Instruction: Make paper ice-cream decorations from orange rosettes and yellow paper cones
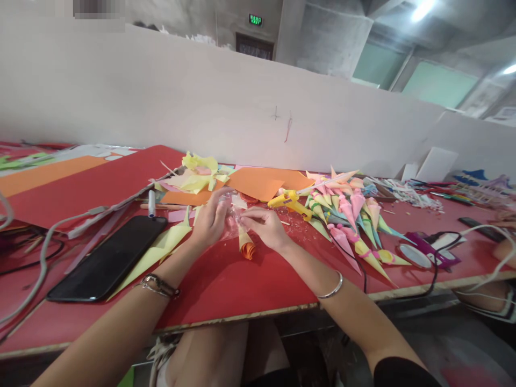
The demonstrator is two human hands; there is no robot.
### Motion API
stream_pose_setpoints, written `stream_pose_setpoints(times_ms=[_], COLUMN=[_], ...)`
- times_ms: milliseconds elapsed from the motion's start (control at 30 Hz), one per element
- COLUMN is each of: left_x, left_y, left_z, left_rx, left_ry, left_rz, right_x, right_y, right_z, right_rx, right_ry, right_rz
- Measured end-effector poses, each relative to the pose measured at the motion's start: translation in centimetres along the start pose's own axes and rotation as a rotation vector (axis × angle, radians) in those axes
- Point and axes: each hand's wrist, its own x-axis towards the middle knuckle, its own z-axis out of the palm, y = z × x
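Note:
Crinkled clear plastic (230, 228), a small bag or piece of film, lies between my two hands over the red table. My left hand (213, 217) has its fingers curled around the plastic's left side. From the right, my right hand (266, 228) pinches at the plastic with thumb and forefinger; what exactly sits in the pinch is too small to tell. Just below my fingers is a paper cone with a rolled orange top (247, 250), its narrow end partly hidden. A yellow glue gun (291, 202) lies beyond my right hand.
A black phone (108, 258) and a long yellow paper piece (155, 252) lie left. Orange sheets (258, 181) lie behind my hands. Several finished paper cones (355, 209) are piled right, near a purple device (437, 252) and cords. Another person's arm shows at far right.

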Motion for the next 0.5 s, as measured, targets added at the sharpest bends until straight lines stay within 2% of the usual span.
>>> stream_pose_setpoints(times_ms=[67, 267, 367, 500], left_x=[0.17, 0.38, 0.32, 0.18], left_y=[-0.21, -0.79, -0.67, -0.47], left_z=[0.05, 0.2, 0.22, 0.28], left_rx=[0.013, 0.083, 0.059, -0.014], left_ry=[-0.048, -0.156, -0.168, -0.184], left_rz=[0.012, -0.051, -0.049, 0.012], right_x=[0.03, -0.03, -0.16, -0.34], right_y=[0.18, 0.49, 0.47, 0.42], right_z=[-0.03, 0.01, 0.02, -0.06], right_rx=[0.034, 0.039, -0.009, -0.029], right_ry=[0.021, -0.095, -0.103, -0.198], right_rz=[0.022, 0.131, 0.129, 0.07])
